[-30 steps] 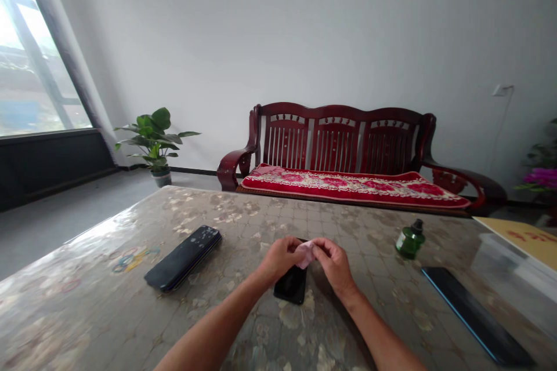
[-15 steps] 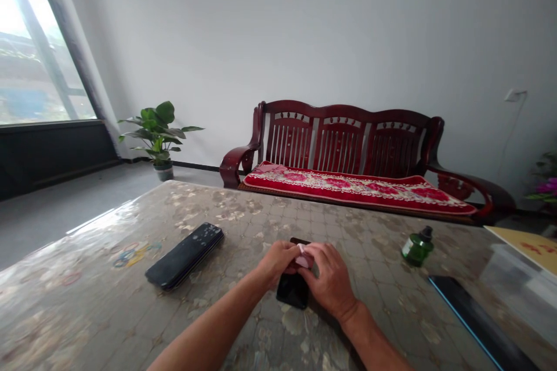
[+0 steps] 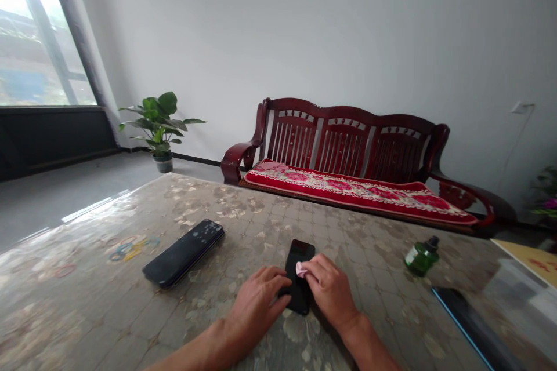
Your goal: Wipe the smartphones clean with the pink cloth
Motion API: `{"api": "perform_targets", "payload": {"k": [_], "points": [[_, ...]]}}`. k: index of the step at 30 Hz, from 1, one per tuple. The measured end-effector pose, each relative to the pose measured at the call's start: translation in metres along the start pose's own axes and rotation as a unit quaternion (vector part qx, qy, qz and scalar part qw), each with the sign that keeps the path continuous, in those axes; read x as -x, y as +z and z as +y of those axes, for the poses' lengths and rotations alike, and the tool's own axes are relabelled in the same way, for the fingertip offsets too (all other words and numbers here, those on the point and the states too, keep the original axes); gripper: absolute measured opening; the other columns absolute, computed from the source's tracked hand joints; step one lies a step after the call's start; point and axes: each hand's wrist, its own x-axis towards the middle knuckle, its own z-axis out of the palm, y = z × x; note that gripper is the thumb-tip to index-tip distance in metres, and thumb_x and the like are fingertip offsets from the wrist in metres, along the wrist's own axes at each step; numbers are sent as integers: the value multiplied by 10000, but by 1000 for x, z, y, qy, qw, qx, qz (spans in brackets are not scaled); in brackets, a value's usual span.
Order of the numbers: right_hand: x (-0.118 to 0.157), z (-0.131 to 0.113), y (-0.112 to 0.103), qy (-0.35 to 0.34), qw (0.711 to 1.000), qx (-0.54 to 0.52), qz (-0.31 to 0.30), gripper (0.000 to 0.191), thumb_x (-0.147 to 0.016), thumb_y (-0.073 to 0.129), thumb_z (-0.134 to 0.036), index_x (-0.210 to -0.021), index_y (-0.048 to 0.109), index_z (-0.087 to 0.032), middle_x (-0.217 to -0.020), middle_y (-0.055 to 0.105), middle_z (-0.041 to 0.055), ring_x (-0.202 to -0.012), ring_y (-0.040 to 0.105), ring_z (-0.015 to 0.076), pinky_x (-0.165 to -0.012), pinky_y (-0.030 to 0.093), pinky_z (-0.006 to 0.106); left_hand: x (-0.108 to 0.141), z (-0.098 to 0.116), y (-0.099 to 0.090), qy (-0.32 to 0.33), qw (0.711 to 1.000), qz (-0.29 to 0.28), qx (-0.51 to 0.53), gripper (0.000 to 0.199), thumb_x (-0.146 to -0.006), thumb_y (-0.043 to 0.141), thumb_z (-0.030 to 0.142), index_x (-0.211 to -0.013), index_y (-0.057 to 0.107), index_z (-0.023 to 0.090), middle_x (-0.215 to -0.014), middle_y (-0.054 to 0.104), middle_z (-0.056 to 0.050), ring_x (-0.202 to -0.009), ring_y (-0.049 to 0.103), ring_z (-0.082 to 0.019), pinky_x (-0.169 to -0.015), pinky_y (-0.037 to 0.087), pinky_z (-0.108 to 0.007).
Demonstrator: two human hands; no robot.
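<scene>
A black smartphone (image 3: pixel 301 255) lies flat on the patterned tablecloth in front of me. Bunched in the fingers of my right hand (image 3: pixel 331 290) is a small pale pink cloth (image 3: pixel 300 269), pressed against the phone's screen near its right edge. My left hand (image 3: pixel 262 298) is at the phone's left edge, its thumb and fingers apart; the fingertips reach the edge and appear to touch it. Whether the cloth is fabric or tissue I cannot make out.
A stack of dark phones (image 3: pixel 185 252) and several coloured rubber bands (image 3: pixel 126 249) lie left. On the right are a green pump bottle (image 3: pixel 421 256), a dark flat device with a blue edge (image 3: pixel 470 324) and a clear plastic box (image 3: pixel 517 290). Behind the table (image 3: pixel 204 203) stands a wooden bench (image 3: pixel 339 145).
My left hand has let go of the cloth and moved down and left to the phone's edge. The right hand now holds the cloth alone, lower on the screen. The view has shifted slightly.
</scene>
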Motion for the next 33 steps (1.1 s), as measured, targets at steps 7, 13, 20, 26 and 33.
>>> {"api": "perform_targets", "payload": {"k": [7,13,20,26,33], "points": [[8,-6,-6,-36,994,-24,-96,306,-925,460,-79,-994,688,-271,-880,631,19,-821,612,148,-723,459,227,9,-9,7,61,995,-55,-63,337,-802,700,169,-1120,682,277,-1243,635,-39,-1094,605,-235,-973,470,-348],[-17,10,5,8,997,19,-80,278,-908,471,-84,-905,693,-252,-863,643,26,-823,609,156,-737,458,235,5,-17,14,121,987,-21,-102,199,-901,613,167,-1045,710,263,-1129,688,-37,-970,646,-209,-880,515,-312],[-34,15,9,25,996,60,-54,245,-886,528,-94,-812,694,-258,-801,621,17,-811,585,168,-717,424,255,5,-19,20,152,980,-2,-126,156,-953,564,197,-993,710,237,-1042,701,-40,-865,649,-192,-803,523,-287],[-8,-7,3,-33,994,53,-91,237,-857,548,-61,-868,671,-264,-823,609,8,-817,573,171,-712,418,265,3,-18,23,162,977,-5,-142,142,-960,570,220,-883,689,215,-870,687,-22,-788,642,-184,-741,511,-267],[-48,13,17,35,995,72,-61,244,-899,514,-90,-834,682,-256,-823,635,28,-836,598,177,-748,434,262,4,-16,18,167,974,-41,-149,145,-892,679,201,-1035,670,223,-1014,709,-22,-866,663,-207,-786,515,-295]]}}
